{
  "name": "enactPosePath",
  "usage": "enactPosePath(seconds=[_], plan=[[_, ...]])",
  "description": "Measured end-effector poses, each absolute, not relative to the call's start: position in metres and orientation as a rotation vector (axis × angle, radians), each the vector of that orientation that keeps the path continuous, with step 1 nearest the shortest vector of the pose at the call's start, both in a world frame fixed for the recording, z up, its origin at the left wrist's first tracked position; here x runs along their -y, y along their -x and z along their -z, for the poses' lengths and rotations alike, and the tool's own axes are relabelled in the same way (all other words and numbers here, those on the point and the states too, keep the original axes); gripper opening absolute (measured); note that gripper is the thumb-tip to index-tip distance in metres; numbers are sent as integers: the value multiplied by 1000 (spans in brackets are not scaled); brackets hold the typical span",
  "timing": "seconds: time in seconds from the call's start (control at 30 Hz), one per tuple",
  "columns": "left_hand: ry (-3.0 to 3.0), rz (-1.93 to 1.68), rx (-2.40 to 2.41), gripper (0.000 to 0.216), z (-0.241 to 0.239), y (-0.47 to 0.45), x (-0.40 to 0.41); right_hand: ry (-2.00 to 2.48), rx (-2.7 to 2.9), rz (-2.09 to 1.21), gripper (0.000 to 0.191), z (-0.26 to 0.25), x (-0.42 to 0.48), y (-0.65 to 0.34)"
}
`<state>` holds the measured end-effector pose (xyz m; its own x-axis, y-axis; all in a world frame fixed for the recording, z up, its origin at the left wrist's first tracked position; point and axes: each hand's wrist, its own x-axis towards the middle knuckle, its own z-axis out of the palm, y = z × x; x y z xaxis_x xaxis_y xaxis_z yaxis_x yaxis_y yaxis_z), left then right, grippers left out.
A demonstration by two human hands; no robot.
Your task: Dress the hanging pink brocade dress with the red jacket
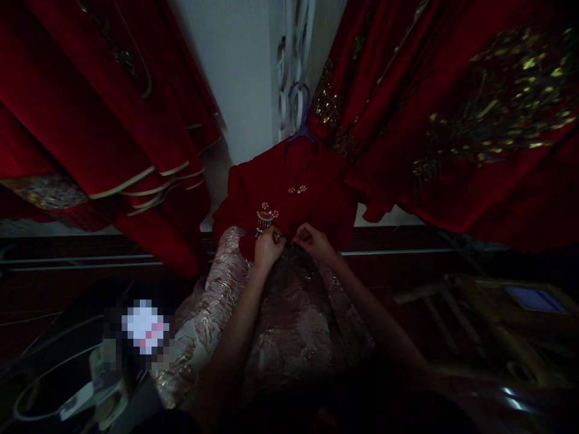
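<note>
A short-sleeved red jacket [244, 181] hangs on a dark blue hanger [302, 129], with beaded clasps [297, 190] at its chest and a tasselled ornament [266, 218] lower on its left side. At the jacket's lower front edge, my left hand [269, 247] is closed, its thumb and fingers pinched on the cloth. My right hand [314, 241] pinches the same edge a short way to the right; any small part between its fingertips is too dark to make out. Below both hands spreads a pale pink and gold brocade skirt [294, 319].
Red embroidered garments hang at left [113, 138] and right [407, 175]. White scrolled metalwork [294, 54] stands behind the hanger. At lower left is a dark round surface with a blurred-out bright item [145, 325]. A wooden chair [488, 295] at right carries a lit screen [536, 299].
</note>
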<state>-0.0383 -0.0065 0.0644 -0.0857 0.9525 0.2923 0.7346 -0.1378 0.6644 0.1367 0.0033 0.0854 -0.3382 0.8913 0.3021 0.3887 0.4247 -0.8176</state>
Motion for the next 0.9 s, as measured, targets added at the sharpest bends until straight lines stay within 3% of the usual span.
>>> enactPosePath(seconds=[0.13, 0.37, 0.6, 0.9], plan=[[-1911, -1046, -1841, 4, -63, 43, 4, 1004, 2031, -869, 17, -89, -1, -132], [-2039, -966, -1825, 25, -64, 44, 7, 1138, 1992, -735, 40, -78, -6, -130], [-1999, -824, -1939, 20, -66, 40, 11, 1025, 2139, -618, 29, -78, -3, -130], [-1977, -989, -1972, 15, -61, 31, 15, 1129, 2147, -569, 35, -62, -4, -123]])
